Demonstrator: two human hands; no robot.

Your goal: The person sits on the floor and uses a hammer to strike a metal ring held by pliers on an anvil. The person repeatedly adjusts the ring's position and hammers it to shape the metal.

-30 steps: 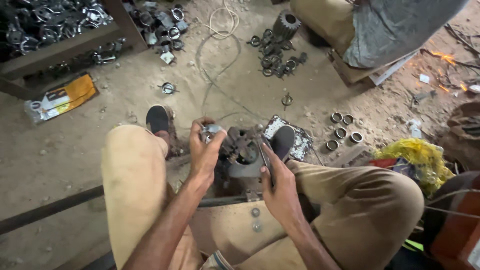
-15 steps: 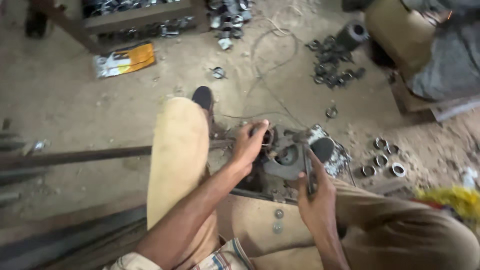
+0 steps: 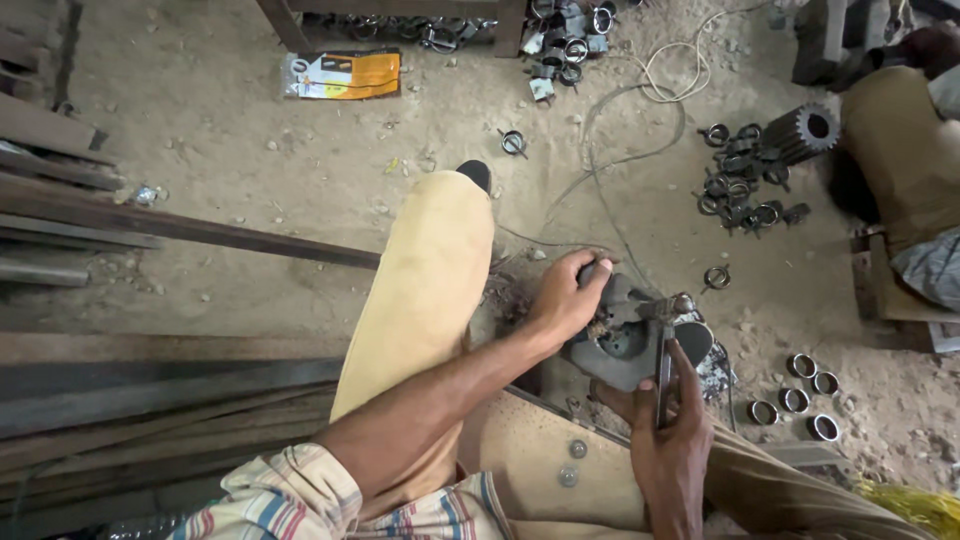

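Down low: left hand (image 3: 565, 300) fingers clamped on grey metal part (image 3: 625, 345); right hand (image 3: 670, 440) fingers pinching thin rod (image 3: 664, 375); loose rings (image 3: 800, 385) on dirt floor (image 3: 250, 170).

We are looking down at our left hand (image 3: 566, 300), which is gripping the top of a dark metal block (image 3: 622, 340) low and right of the frame's centre. Our right hand (image 3: 668, 440) is holding a slim metal tool (image 3: 664, 372) upright against the block. Loose metal rings (image 3: 795, 390) are lying on the dirt floor (image 3: 250, 170) at lower right, a toothed cylinder (image 3: 806, 132) at upper right, an orange packet (image 3: 342, 75) at upper left.
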